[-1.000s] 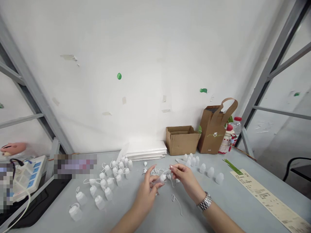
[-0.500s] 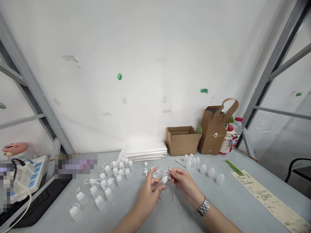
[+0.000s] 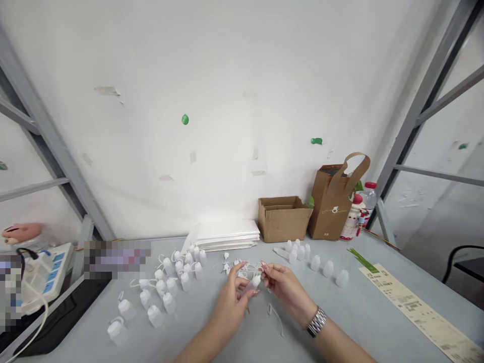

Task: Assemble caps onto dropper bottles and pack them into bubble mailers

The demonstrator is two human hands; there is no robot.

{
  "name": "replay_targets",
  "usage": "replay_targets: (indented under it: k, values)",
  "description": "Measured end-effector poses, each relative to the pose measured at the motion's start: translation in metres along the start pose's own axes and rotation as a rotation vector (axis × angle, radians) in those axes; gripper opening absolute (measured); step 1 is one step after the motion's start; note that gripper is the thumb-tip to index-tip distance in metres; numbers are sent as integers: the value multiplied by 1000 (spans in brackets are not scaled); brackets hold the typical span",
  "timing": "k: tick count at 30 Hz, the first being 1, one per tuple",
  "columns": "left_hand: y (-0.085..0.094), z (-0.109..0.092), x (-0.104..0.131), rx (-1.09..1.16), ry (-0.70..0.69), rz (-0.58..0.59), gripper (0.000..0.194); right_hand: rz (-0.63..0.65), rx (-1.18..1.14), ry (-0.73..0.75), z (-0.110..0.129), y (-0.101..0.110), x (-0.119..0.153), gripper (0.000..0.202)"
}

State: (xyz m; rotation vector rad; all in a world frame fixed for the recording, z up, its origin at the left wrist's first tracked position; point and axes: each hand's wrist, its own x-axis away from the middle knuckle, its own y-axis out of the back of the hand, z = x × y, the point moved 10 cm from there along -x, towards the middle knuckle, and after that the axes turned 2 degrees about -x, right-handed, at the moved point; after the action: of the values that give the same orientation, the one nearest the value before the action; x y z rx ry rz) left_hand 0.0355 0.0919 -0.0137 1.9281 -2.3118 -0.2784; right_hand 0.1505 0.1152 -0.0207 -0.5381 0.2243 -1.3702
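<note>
**Left hand [image 3: 235, 292] grasping a small translucent bottle [image 3: 250, 288]**

The bottle is tilting just above the grey surface [image 3: 189, 310], its tip pointing up and right. The right hand [image 3: 280, 282] is holding its fingertips close to that tip; whether they are gripping anything is too small to tell. White cords [image 3: 250, 268] are lying just behind. Similar bottles [image 3: 169, 303] are standing to the left.

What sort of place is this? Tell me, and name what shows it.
Probably a workshop bench: many small white containers set out, a cardboard box at the back, and grey metal frames at both sides.
</note>
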Motion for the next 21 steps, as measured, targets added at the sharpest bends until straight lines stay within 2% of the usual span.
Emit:
replay_targets:
  k: [9,21]
  values:
    - [1,1,-1,-12,0,-14,53,-3,19,2,2,-3,3,32]
    - [1,0,0,-17,1,1,51,-44,87,88,8,-1,3,34]
